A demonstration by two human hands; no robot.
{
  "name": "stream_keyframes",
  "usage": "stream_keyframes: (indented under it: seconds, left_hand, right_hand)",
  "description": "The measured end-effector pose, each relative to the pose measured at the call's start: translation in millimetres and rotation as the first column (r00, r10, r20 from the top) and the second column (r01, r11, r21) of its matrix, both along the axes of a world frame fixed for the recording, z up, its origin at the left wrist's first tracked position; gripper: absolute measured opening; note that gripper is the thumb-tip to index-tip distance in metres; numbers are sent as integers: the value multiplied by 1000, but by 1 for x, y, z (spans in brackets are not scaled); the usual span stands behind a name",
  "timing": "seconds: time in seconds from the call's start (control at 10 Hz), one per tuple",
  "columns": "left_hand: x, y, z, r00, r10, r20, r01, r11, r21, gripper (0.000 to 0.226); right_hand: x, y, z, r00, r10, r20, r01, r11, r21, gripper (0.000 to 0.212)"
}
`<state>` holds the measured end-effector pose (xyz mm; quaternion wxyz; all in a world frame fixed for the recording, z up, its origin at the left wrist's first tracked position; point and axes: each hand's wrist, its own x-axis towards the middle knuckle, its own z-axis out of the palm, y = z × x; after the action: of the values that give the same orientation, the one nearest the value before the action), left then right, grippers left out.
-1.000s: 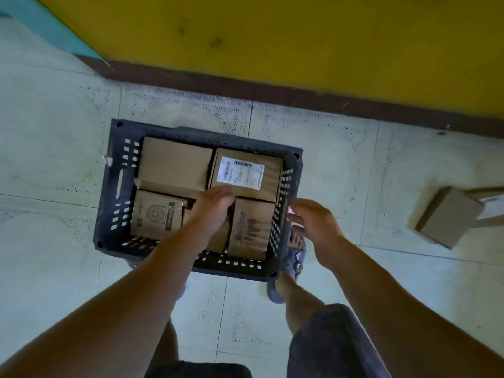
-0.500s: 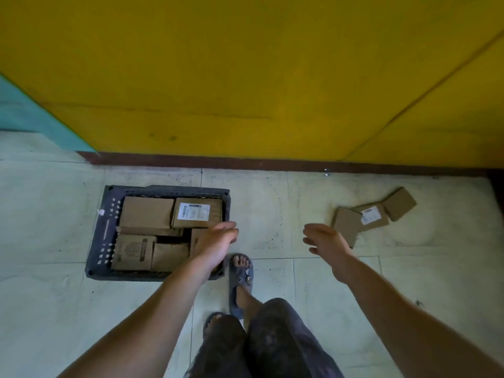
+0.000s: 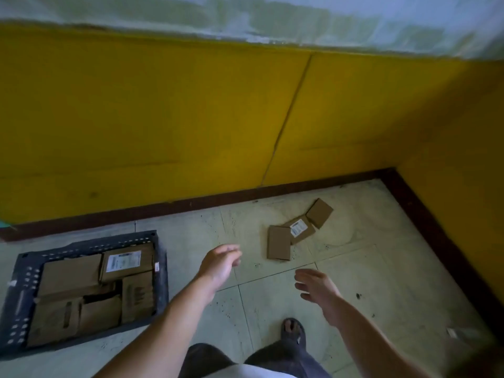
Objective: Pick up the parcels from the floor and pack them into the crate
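A dark plastic crate point(image 3: 21, 301) sits on the floor at the lower left, filled with several brown cardboard parcels; one at its back right carries a white label point(image 3: 123, 261). Three flat parcels lie on the tiles near the wall: a plain one point(image 3: 278, 242), a labelled one point(image 3: 299, 229) partly over it, and a small one point(image 3: 319, 213) behind. My left hand point(image 3: 219, 264) hovers empty between crate and parcels, fingers relaxed. My right hand point(image 3: 316, 286) is also empty and relaxed, just in front of the loose parcels.
A yellow wall with a dark skirting board point(image 3: 191, 204) runs along the back and turns at the right corner point(image 3: 390, 173). My sandalled foot point(image 3: 292, 330) stands on the pale tiled floor point(image 3: 381, 282) below my right hand.
The view has lifted and swung right, away from the crate. My left hand has left the parcels in the crate, and both empty hands now reach toward the three parcels by the wall.
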<state>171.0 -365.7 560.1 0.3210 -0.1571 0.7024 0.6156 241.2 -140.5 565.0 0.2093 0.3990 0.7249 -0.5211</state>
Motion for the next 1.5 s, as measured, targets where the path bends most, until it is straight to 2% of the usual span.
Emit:
stream_keyframes:
  seconds: [0.2,0.4,0.6,0.7,0.8,0.9,1.0,1.1,1.2,1.3,1.4,1.5]
  left_hand:
    - [-6,124,-7,999,40,12,-39,998,-52,26]
    - [-1,224,-11,980,184,77,-181,982,-45,26]
    - [-17,275,-29,934,328,141,-320,944,-76,25]
    - [-42,287,-52,888,411,207,-399,912,-101,19]
    - [-67,301,-76,810,498,309,-508,860,-52,27]
    - [-97,310,-116,757,522,392,-551,833,-46,31]
    - [-114,317,-135,744,542,390,-554,827,-94,29]
    - [-123,325,-153,779,512,363,-512,853,-105,32]
    - [-129,339,-171,700,607,377,-602,785,-148,27]
    - [-135,360,-192,603,684,410,-681,709,-182,21]
    - [-142,385,-221,491,760,427,-758,614,-220,23]
    - [-148,410,-257,396,797,456,-819,531,-217,29]
  right_hand:
    - [-13,136,-7,996,64,-59,-66,998,-22,20]
    - [-39,231,-12,974,223,-32,-225,972,-63,20]
    - [-105,262,-32,948,318,25,-313,942,-118,17]
    - [-143,264,-51,924,377,65,-366,921,-132,14]
    - [-185,266,-69,904,414,105,-400,907,-134,14]
    - [-223,276,-93,882,439,173,-427,898,-104,14]
    - [-249,292,-115,871,449,201,-435,893,-111,14]
    - [-269,310,-136,831,492,258,-482,870,-108,25]
    - [-288,329,-162,771,553,317,-548,829,-113,16]
    - [-310,348,-198,748,558,359,-547,825,-143,18]
    - [-335,362,-232,672,631,389,-632,762,-144,18]
    - [-360,368,-271,561,728,394,-754,646,-122,10]
